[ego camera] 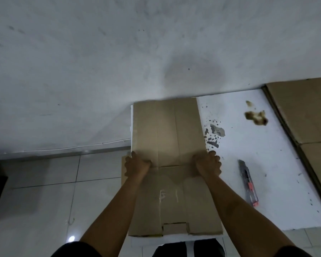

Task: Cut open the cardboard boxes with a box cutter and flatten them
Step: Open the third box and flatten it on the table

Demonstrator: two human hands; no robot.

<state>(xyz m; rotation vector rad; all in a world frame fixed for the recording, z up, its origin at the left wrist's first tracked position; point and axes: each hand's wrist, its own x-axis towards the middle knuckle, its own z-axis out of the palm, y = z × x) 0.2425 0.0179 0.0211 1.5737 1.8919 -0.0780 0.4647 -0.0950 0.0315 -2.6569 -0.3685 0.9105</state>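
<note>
A flattened brown cardboard box (167,134) lies lengthwise on the white table (248,138), reaching from the near edge to the wall. My left hand (135,165) grips its left edge near the middle crease, fingers curled over the side. My right hand (208,164) grips the right edge at the same crease, knuckles up. The box cutter (248,182), grey with red parts, lies on the table to the right of my right forearm, held by neither hand.
More flattened cardboard (304,112) lies stacked at the table's right side. Brown and grey stains (256,116) mark the tabletop between the two. A white wall rises behind; tiled floor (54,182) lies left, with a dark object at the far left.
</note>
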